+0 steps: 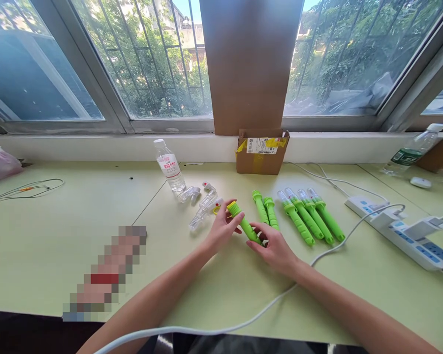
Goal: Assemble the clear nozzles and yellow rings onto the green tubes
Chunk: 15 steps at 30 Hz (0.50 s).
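Note:
A bright green ribbed plastic tube (248, 229) with a yellow ring at its top slants between my hands, above the pale green table. My left hand (221, 225) is closed around its yellow-ringed upper end. At the lower end, the fingers of my right hand (273, 246) grip the tube. Just beyond lie two green tubes (260, 205) without clear tops. Further right, several green tubes (299, 223) with clear domed tops lie side by side. Several clear plastic pieces (203, 214), some with red dots, are left of my left hand.
A water bottle (170, 167) and an open cardboard box (260, 164) stand at the back. On the right are a power strip (402, 233) with plugs and another bottle (409, 150). A white cable (258, 314) crosses the front over my forearms. A pixelated patch (109, 275) covers something left.

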{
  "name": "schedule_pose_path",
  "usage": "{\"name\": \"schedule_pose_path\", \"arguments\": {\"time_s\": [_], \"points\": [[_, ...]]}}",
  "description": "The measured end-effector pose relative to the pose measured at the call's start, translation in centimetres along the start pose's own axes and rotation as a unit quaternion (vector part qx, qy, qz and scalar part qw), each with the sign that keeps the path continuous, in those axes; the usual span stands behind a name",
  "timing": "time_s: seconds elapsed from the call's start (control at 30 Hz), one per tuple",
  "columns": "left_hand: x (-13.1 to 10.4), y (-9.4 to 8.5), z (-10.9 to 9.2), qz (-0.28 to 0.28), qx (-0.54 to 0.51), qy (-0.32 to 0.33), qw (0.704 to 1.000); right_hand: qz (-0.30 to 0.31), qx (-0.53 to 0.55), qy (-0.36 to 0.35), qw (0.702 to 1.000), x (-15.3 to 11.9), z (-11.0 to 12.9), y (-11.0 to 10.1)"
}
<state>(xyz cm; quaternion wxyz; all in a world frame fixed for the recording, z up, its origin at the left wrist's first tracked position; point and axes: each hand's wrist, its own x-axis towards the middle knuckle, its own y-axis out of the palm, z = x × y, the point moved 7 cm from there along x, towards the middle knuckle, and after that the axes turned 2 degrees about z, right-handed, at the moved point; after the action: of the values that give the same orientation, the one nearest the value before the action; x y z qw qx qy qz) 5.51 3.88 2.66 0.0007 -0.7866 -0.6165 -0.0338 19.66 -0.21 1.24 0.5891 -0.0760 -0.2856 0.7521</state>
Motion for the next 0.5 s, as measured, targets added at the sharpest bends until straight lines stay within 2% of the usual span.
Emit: {"name": "schedule_pose_path", "arguments": {"time_s": [0.3, 0.5], "points": [[-0.1, -0.1, 0.3, -0.007, -0.021, -0.034, 0.999, 0.051, 0.032, -0.008, 0.998, -0.1, 1.1, 0.6], [-0.3, 0.3, 1.0, 0.037, -0.005, -0.088, 0.995, 0.035, 0.041, -0.010, 0.998, -0.1, 1.1, 0.4]]}}
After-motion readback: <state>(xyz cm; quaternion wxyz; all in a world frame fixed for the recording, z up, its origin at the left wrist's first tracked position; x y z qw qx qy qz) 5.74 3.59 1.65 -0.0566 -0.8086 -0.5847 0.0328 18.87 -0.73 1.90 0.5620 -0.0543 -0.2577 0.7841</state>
